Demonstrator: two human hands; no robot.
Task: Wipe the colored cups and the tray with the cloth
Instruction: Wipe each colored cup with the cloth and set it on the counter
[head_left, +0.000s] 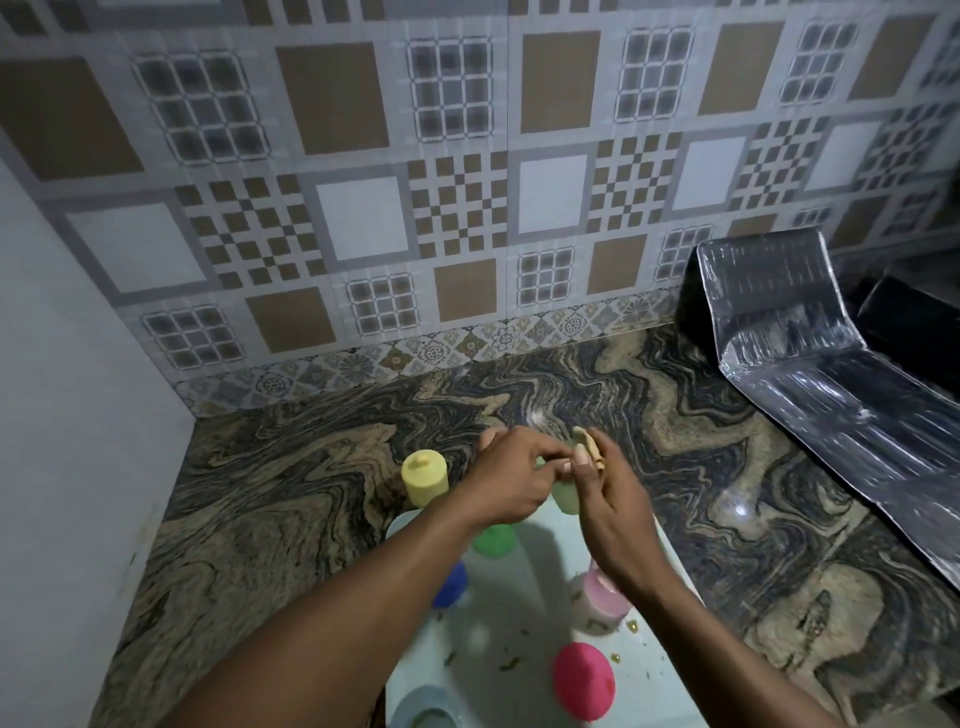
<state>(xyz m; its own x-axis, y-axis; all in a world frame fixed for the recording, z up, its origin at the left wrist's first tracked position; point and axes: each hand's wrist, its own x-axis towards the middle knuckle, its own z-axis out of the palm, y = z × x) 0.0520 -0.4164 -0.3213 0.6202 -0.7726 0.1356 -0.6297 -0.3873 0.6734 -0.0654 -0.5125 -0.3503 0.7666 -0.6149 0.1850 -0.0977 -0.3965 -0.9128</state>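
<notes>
Above the tray's far end, my left hand (506, 478) grips a pale green cup (566, 498). My right hand (608, 514) presses a small beige cloth (589, 447) against the top of that cup. The white tray (524, 613) lies on the counter under my arms, with crumbs scattered on it. Standing upside down on it are a green cup (493, 540), a blue cup (451, 584), a light pink cup (597, 597), a magenta cup (583, 680) and a pale grey-blue cup (423, 709). A yellow cup (425, 478) stands just beyond the tray's far left corner.
The tray rests on a swirled brown-and-black stone counter (291, 493). A plain wall (78, 415) closes the left side and a tiled wall (415, 208) the back. A crinkled foil sheet (810, 364) covers the raised right part of the counter.
</notes>
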